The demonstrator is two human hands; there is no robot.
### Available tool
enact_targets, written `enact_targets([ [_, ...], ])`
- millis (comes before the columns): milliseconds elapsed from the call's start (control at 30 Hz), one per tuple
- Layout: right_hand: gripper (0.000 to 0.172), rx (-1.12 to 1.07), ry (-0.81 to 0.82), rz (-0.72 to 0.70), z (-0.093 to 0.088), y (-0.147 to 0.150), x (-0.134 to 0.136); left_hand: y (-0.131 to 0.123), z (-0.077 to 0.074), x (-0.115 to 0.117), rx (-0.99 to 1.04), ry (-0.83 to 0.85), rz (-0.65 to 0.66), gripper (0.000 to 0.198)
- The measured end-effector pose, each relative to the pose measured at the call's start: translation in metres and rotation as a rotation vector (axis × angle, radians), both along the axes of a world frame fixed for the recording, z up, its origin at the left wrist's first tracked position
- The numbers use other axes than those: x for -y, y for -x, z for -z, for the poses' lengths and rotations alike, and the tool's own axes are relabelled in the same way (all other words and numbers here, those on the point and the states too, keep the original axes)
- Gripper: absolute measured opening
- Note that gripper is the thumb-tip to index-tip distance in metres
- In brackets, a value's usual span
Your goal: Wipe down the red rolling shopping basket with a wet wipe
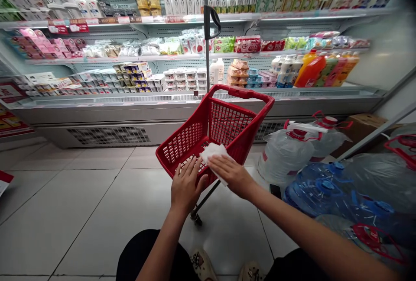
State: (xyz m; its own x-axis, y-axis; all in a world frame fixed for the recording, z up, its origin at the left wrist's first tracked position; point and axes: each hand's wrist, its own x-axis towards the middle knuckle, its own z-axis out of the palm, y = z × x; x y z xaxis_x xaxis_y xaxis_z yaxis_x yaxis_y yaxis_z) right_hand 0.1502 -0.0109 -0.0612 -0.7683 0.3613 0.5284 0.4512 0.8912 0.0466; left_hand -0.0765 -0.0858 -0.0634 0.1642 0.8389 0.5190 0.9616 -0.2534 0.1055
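A red plastic shopping cart (232, 121) with lattice walls stands tilted in the middle of the view, its handle toward the fridge. My left hand (186, 185) rests at the cart's near rim, fingers stretched out and a little apart, holding nothing. With my right hand (229, 172) I press a crumpled white cloth or tissue (212, 151) against the near right edge of the basket; the fingers lie flat over it. The cloth hides part of the rim and the basket floor.
Behind the cart runs an open refrigerated shelf (130, 112) with dairy and drinks. Large water bottles (286, 153) and blue jugs (325, 185) crowd the right side, a dark phone-like object (275, 191) beside them. My knees and shoes are below, on the tiled floor (130, 211).
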Motion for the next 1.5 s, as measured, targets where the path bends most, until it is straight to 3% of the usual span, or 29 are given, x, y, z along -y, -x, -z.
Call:
enact_targets([
  [67, 0.069, 0.016, -0.002, -0.058, -0.002, 0.003, 0.003, 0.005, -0.001, 0.001, -0.018, 0.009, 0.026, 0.052],
  [133, 0.07, 0.021, -0.018, -0.069, -0.009, -0.012, -0.009, 0.013, -0.002, 0.003, -0.028, 0.01, 0.038, 0.051],
  [333, 0.082, -0.022, -0.064, 0.204, -0.033, -0.093, -0.056, 0.038, -0.006, 0.005, -0.016, 0.042, -0.037, 0.055],
  [400, 0.083, -0.034, -0.068, 0.25, -0.032, -0.093, -0.052, 0.037, -0.008, 0.002, 0.004, 0.036, -0.084, 0.057],
  [467, 0.082, -0.034, -0.06, 0.232, -0.025, -0.075, -0.038, 0.025, -0.011, -0.005, 0.031, 0.006, -0.112, 0.061],
  [600, 0.078, -0.018, -0.034, 0.101, -0.012, -0.023, -0.008, -0.018, -0.015, -0.023, 0.032, -0.058, -0.016, 0.07],
  [667, 0.075, 0.001, -0.041, 0.051, -0.014, -0.015, -0.004, -0.033, -0.016, -0.029, 0.015, -0.065, 0.017, 0.074],
  [800, 0.077, 0.035, -0.095, 0.093, -0.034, -0.054, -0.019, -0.029, -0.015, -0.029, -0.02, -0.08, 0.019, 0.072],
  [1000, 0.084, -0.04, -0.159, 0.407, -0.073, -0.143, -0.05, -0.005, -0.02, -0.023, -0.029, -0.078, 0.071, 0.063],
  [1133, 0.082, -0.142, -0.154, 0.482, -0.069, -0.134, -0.049, -0.007, -0.02, -0.023, -0.032, -0.091, 0.057, 0.063],
  [1300, 0.076, -0.042, -0.139, 0.23, -0.048, -0.091, -0.033, -0.006, -0.019, -0.021, -0.038, -0.103, 0.054, 0.064],
  [1400, 0.072, 0.004, -0.151, 0.221, -0.056, -0.107, -0.038, 0.0, -0.019, -0.018, -0.055, -0.099, 0.067, 0.063],
  [1500, 0.069, -0.057, -0.184, 0.432, -0.087, -0.151, -0.051, 0.005, -0.018, -0.015, -0.061, -0.101, 0.056, 0.06],
])
